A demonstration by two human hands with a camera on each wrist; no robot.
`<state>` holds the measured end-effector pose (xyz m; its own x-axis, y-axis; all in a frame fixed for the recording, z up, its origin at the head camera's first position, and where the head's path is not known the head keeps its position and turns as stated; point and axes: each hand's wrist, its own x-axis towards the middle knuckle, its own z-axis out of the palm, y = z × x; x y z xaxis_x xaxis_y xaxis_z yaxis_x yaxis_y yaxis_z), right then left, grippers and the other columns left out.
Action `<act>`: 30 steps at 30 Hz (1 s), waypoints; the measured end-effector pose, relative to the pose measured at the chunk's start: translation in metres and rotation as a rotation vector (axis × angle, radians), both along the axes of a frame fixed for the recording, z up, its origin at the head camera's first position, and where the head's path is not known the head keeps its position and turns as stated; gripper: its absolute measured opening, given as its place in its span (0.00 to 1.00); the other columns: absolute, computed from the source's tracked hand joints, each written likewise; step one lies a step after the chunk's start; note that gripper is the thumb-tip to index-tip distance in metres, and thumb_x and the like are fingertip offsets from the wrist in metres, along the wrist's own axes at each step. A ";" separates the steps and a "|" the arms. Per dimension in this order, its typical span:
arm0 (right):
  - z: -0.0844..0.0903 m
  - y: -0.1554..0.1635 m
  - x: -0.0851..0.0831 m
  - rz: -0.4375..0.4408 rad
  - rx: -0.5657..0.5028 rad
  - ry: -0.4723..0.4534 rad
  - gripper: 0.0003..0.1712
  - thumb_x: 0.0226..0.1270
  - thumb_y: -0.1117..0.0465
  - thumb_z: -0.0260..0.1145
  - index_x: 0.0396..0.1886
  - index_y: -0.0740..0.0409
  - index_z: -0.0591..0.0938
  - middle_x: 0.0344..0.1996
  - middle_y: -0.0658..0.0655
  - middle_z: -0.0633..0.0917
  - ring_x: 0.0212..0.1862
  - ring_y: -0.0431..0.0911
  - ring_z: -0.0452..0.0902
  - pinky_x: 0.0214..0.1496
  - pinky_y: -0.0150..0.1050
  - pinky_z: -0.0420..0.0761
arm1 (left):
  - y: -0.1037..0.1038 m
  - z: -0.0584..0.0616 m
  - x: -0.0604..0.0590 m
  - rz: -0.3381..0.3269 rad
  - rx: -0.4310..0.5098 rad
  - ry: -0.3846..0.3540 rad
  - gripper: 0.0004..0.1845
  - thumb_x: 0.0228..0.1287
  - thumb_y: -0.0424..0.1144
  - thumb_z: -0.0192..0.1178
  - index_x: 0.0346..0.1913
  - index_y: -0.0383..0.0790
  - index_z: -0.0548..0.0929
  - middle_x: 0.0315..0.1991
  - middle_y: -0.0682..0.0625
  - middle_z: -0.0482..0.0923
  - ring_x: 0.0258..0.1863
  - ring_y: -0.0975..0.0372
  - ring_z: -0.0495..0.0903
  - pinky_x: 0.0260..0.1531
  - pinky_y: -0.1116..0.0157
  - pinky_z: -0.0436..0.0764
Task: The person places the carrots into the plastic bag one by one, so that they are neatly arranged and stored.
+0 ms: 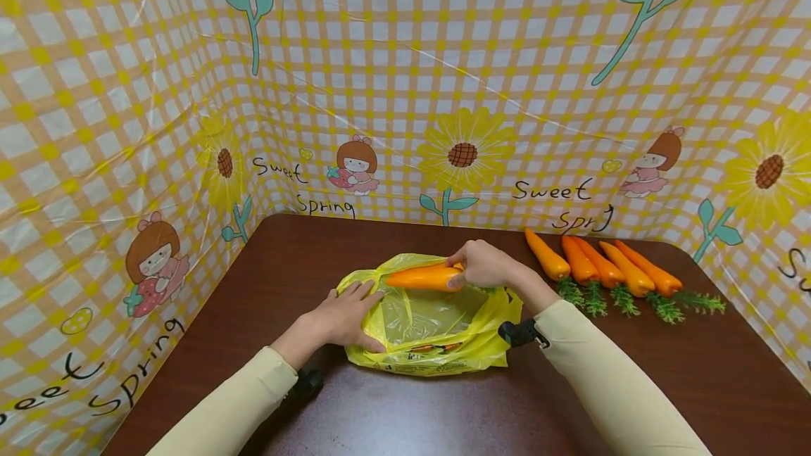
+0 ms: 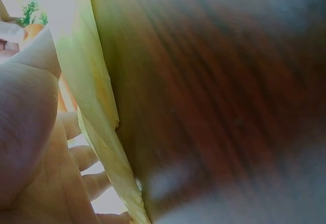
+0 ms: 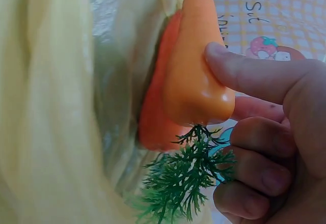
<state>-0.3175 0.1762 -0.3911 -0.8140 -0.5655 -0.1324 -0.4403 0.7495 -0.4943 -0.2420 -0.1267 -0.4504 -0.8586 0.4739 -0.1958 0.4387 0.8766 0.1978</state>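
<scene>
Gripping a toy carrot (image 1: pixel 423 277) near its leafy end, the right hand (image 1: pixel 484 264) holds it level over the far rim of a yellow plastic bag (image 1: pixel 437 333). The right wrist view shows the thumb and fingers (image 3: pixel 254 76) curled round the carrot's broad end, with the green plastic leaves (image 3: pixel 191 180) spilling out beneath them; a second orange shape lies right behind the carrot against the bag's film, and I cannot tell whether it is another carrot or a reflection.

The left hand (image 1: pixel 345 319) lies on the bag's left side, its fingers (image 1: pixel 361 294) fairly straight and slightly spread, pressing the thin plastic down onto the dark brown wooden surface (image 1: pixel 393 414). In the left wrist view the palm (image 2: pixel 30 147) sits close to the lens with the yellow film (image 2: pixel 99 107) running beside it, and the rest is blurred.

The bag lies flat near the middle of the surface, between the two forearms in cream sleeves, its mouth facing away from the person and held partly agape.

To the right of the bag, a little apart from it, five more toy carrots (image 1: pixel 602 267) lie side by side in a row, tips pointing to the back left and green tops toward the front right. A yellow checked backdrop (image 1: pixel 405 90) printed with sunflowers and cartoon girls walls in the surface on three sides.
</scene>
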 end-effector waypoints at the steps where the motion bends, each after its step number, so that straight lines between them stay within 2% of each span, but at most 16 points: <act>1: -0.001 0.000 0.000 -0.001 0.004 -0.001 0.27 0.63 0.55 0.74 0.60 0.63 0.83 0.08 0.50 0.69 0.15 0.41 0.46 0.23 0.35 0.54 | 0.000 0.000 0.000 0.000 0.000 0.000 0.57 0.53 0.71 0.67 0.80 0.48 0.58 0.82 0.44 0.46 0.80 0.45 0.48 0.71 0.35 0.55; 4: -0.005 0.001 0.001 -0.011 0.020 0.001 0.27 0.63 0.55 0.74 0.60 0.63 0.84 0.12 0.53 0.77 0.16 0.41 0.47 0.24 0.35 0.57 | 0.000 0.000 0.000 -0.001 -0.001 0.004 0.57 0.52 0.71 0.67 0.80 0.48 0.59 0.82 0.44 0.46 0.80 0.45 0.48 0.71 0.35 0.55; 5: -0.006 0.001 0.001 -0.017 0.028 0.000 0.27 0.63 0.55 0.74 0.60 0.62 0.84 0.14 0.56 0.79 0.16 0.41 0.47 0.25 0.36 0.58 | 0.000 0.000 0.000 -0.001 -0.002 0.004 0.57 0.52 0.71 0.67 0.80 0.48 0.59 0.82 0.44 0.46 0.80 0.45 0.48 0.71 0.35 0.55; 8: -0.007 0.001 0.001 -0.017 0.051 0.015 0.26 0.63 0.56 0.75 0.59 0.63 0.84 0.33 0.62 0.89 0.18 0.40 0.53 0.28 0.36 0.64 | 0.000 0.001 0.000 -0.001 0.001 -0.001 0.57 0.53 0.71 0.67 0.80 0.49 0.58 0.82 0.44 0.46 0.80 0.45 0.47 0.71 0.35 0.54; 10: -0.008 0.000 0.001 -0.020 0.066 0.026 0.26 0.63 0.56 0.75 0.59 0.63 0.84 0.45 0.62 0.89 0.19 0.40 0.57 0.30 0.36 0.67 | 0.000 0.001 0.000 0.001 0.004 -0.005 0.57 0.53 0.71 0.67 0.80 0.49 0.57 0.82 0.44 0.46 0.80 0.45 0.47 0.71 0.35 0.54; 12: -0.010 0.000 0.002 -0.020 0.082 0.041 0.26 0.63 0.57 0.75 0.58 0.64 0.84 0.51 0.61 0.88 0.20 0.40 0.61 0.32 0.36 0.69 | 0.000 0.001 0.000 0.003 0.007 -0.010 0.57 0.53 0.71 0.67 0.81 0.49 0.57 0.82 0.44 0.45 0.81 0.45 0.47 0.71 0.35 0.54; 19: -0.014 -0.001 0.004 -0.054 0.144 0.067 0.25 0.61 0.54 0.76 0.57 0.59 0.86 0.42 0.56 0.88 0.28 0.43 0.71 0.32 0.38 0.70 | 0.000 0.000 0.003 0.009 0.012 -0.026 0.57 0.53 0.71 0.67 0.81 0.49 0.57 0.82 0.44 0.45 0.81 0.45 0.47 0.71 0.35 0.53; 22: -0.015 -0.001 0.005 -0.060 0.153 0.073 0.26 0.61 0.54 0.76 0.58 0.58 0.85 0.49 0.56 0.88 0.31 0.43 0.75 0.32 0.37 0.71 | 0.000 -0.002 0.002 0.004 0.012 -0.013 0.57 0.53 0.71 0.67 0.81 0.49 0.57 0.82 0.44 0.45 0.80 0.44 0.47 0.71 0.34 0.53; 26: -0.012 -0.001 0.007 -0.059 0.153 0.077 0.28 0.60 0.54 0.77 0.60 0.58 0.84 0.55 0.58 0.87 0.25 0.42 0.68 0.27 0.36 0.67 | 0.000 -0.002 0.001 -0.002 0.013 0.002 0.57 0.53 0.71 0.67 0.80 0.49 0.57 0.82 0.43 0.46 0.80 0.44 0.48 0.71 0.35 0.54; 28: -0.012 -0.001 0.008 -0.057 0.154 0.086 0.28 0.60 0.54 0.77 0.59 0.58 0.85 0.53 0.58 0.87 0.24 0.42 0.67 0.27 0.36 0.67 | 0.000 -0.001 0.001 -0.001 0.012 0.004 0.57 0.53 0.71 0.67 0.80 0.49 0.57 0.82 0.44 0.46 0.80 0.44 0.48 0.71 0.35 0.54; 30: -0.011 -0.001 0.008 -0.053 0.156 0.090 0.26 0.60 0.54 0.77 0.57 0.58 0.86 0.48 0.56 0.88 0.26 0.43 0.69 0.28 0.37 0.68 | 0.000 -0.001 0.001 0.000 0.011 0.002 0.57 0.53 0.71 0.67 0.80 0.49 0.57 0.82 0.44 0.46 0.80 0.44 0.48 0.71 0.35 0.54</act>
